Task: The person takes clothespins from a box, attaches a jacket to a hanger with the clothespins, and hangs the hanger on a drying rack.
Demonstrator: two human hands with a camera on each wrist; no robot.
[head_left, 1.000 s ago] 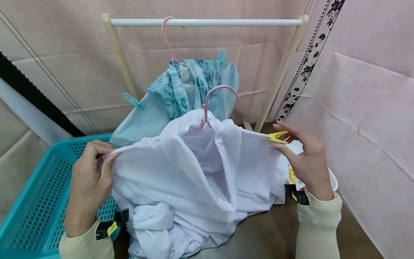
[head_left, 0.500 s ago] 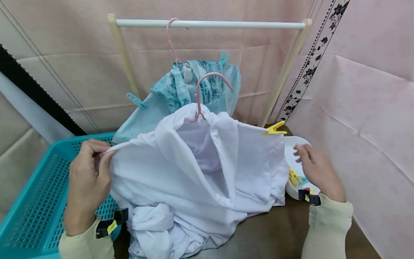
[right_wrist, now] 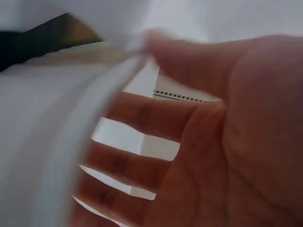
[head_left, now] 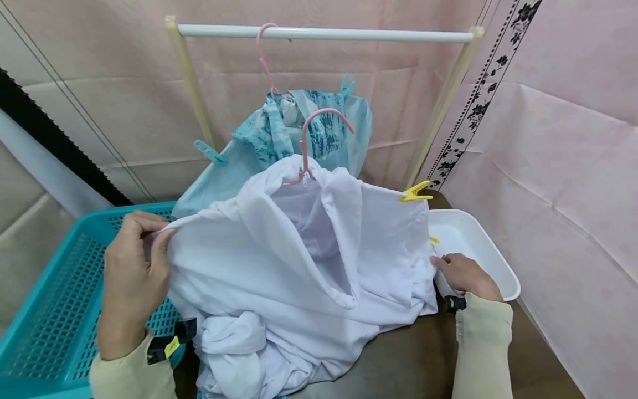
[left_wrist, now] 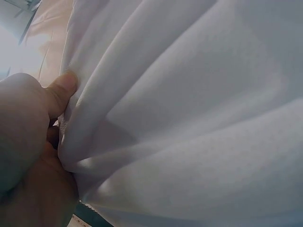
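A white long garment, seemingly a shirt point(head_left: 299, 260), lies draped over a pink hanger point(head_left: 304, 138) whose hook stands up from the neck opening. My left hand point(head_left: 137, 271) pinches its left shoulder edge between thumb and fingers; the left wrist view shows the thumb point(left_wrist: 61, 90) on the cloth. A yellow clothespin point(head_left: 416, 192) is clipped on the right shoulder. Below it my right hand point(head_left: 463, 274) is at the right edge of the shirt, partly over the white tray. In the right wrist view the thumb point(right_wrist: 189, 61) meets the cloth edge, with the fingers point(right_wrist: 142, 113) running behind it.
A rack with a white rod point(head_left: 369, 34) stands behind, holding a light blue patterned garment point(head_left: 269, 133) on another pink hanger with blue clothespins point(head_left: 210, 152). A turquoise basket point(head_left: 55, 299) is at left, a white tray point(head_left: 490, 260) at right on the brown table point(head_left: 399, 366).
My right hand let go of the yellow clothespin, drew back right, then came down to the shirt's right edge. The shirt's right side has shifted slightly left; my left hand keeps its pinch.
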